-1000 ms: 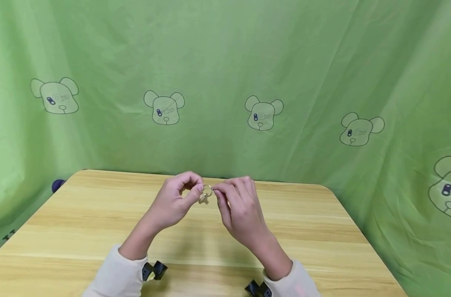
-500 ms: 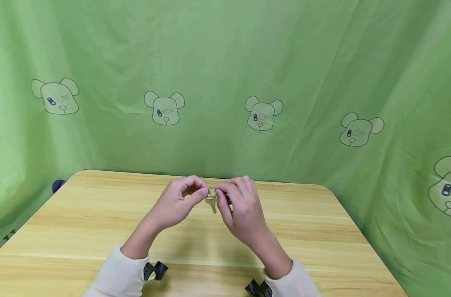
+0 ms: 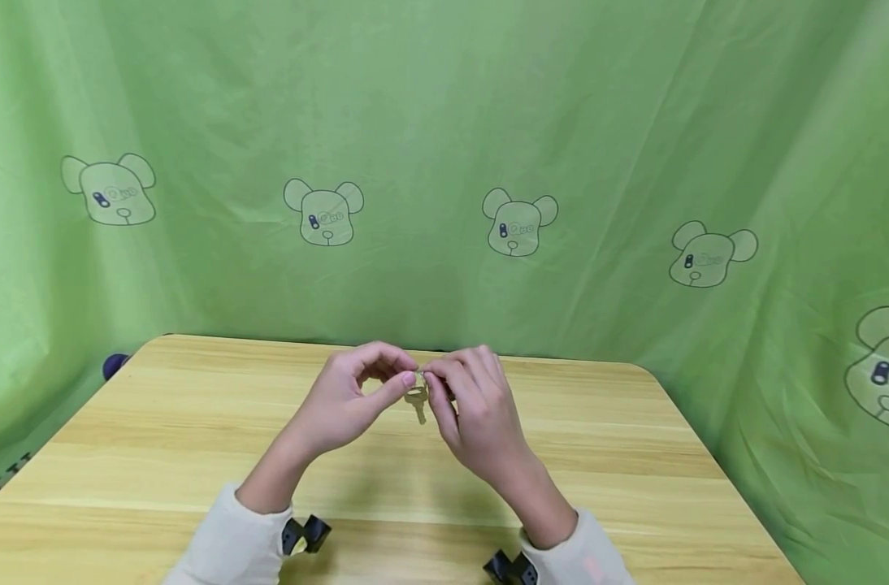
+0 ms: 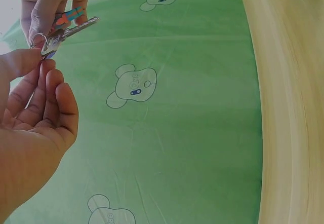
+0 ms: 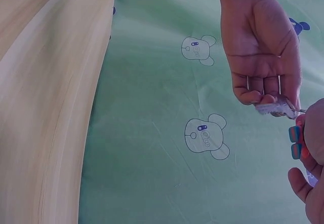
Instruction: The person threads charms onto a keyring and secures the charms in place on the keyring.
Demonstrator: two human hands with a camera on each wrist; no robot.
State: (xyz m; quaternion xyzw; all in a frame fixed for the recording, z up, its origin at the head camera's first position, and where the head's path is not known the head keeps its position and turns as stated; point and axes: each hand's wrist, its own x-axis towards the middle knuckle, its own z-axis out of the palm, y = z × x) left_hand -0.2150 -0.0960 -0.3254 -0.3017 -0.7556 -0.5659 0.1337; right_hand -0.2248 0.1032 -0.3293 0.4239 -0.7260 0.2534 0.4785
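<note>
A silver key (image 3: 419, 406) hangs from a thin metal key ring (image 4: 38, 42) above the tabletop. My left hand (image 3: 353, 398) pinches the ring close to the key between thumb and forefinger, with its other fingers loosely bent. From the opposite side my right hand (image 3: 477, 406) pinches the same ring with thumb and fingertips, right up against the left fingertips. A small orange and teal charm (image 4: 71, 17) shows at the right hand's fingers; in the right wrist view this charm (image 5: 295, 142) sits just below the ring. Part of the ring is hidden behind the fingers.
Under both hands is a light wooden table (image 3: 576, 479) with rounded far corners. A green curtain (image 3: 430, 122) printed with bear heads encloses it at the back and sides. Black wrist cameras (image 3: 305, 535) sit at the beige sleeves (image 3: 232, 536).
The left fingertips have moved right along the ring, up to the right fingertips. The key now hangs downward between the hands; the right hand has stayed nearly still.
</note>
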